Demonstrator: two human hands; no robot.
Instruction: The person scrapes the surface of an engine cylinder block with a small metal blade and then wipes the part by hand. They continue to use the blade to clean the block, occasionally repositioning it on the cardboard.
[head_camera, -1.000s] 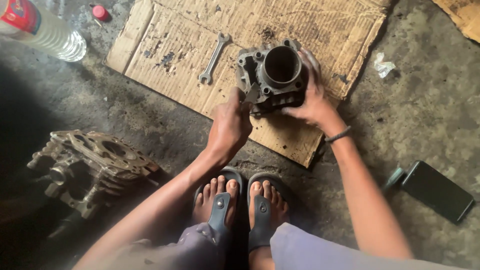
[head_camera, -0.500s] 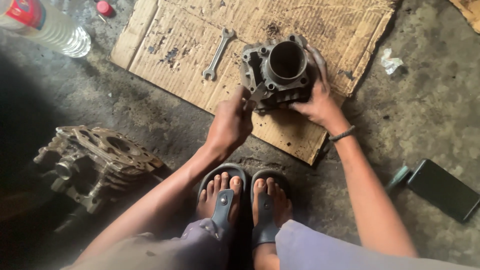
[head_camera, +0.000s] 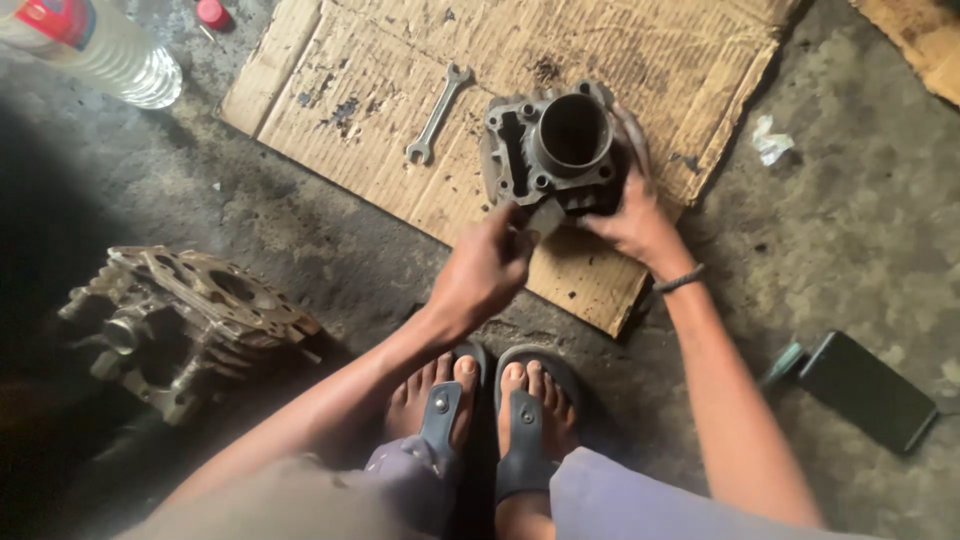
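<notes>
Cylinder (head_camera: 555, 150), grey metal with 1 round bore facing up, stands on the near part of a stained brown cardboard sheet (head_camera: 350, 80). Right hand (head_camera: 632, 215) is closed around its near right side, fingers wrapped up the far wall. Left hand (head_camera: 485, 268) pinches a small flat grey piece (head_camera: 545, 215) against the cylinder's near edge. A wrench (head_camera: 438, 115) lies on the cardboard just left of the cylinder. Both feet in 2 grey sandals (head_camera: 490, 420) sit below the hands on concrete. A dirty engine head (head_camera: 180, 315) rests at the left. A clear bottle (head_camera: 95, 45) with a red label lies top left, a red cap (head_camera: 211, 13) beside it. A dark flat phone (head_camera: 865, 390) lies at the right.
</notes>
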